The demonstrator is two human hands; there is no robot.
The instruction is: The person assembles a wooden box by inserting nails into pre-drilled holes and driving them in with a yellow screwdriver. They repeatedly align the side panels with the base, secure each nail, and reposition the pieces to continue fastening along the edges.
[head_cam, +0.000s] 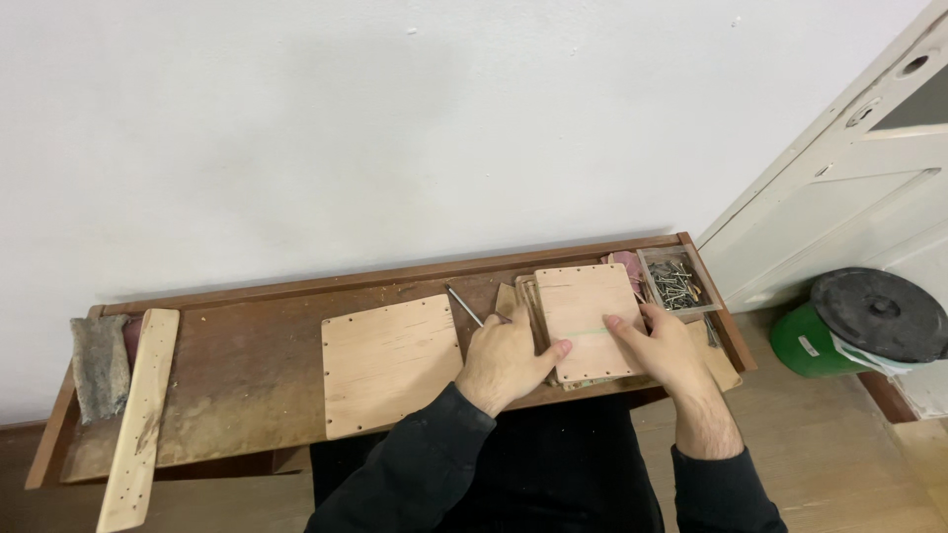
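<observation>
Plywood panels with drilled edge holes lie on a worn workbench [247, 365]: one large panel [390, 363] rests flat, apart, while the left hand [506, 360] and right hand [664, 347], fingers spread flat, steady a smaller panel [585, 318] atop a stack; nails [673, 283] wait untouched in their box.

Occlusions and crops, head view
Left hand [506, 357] covers the metal rod's [464, 306] lower end; stack of wooden boards [585, 318] partly hidden under both hands; nails in small box [675, 282] too small to resolve; green bin [857, 326] cut by right edge
</observation>
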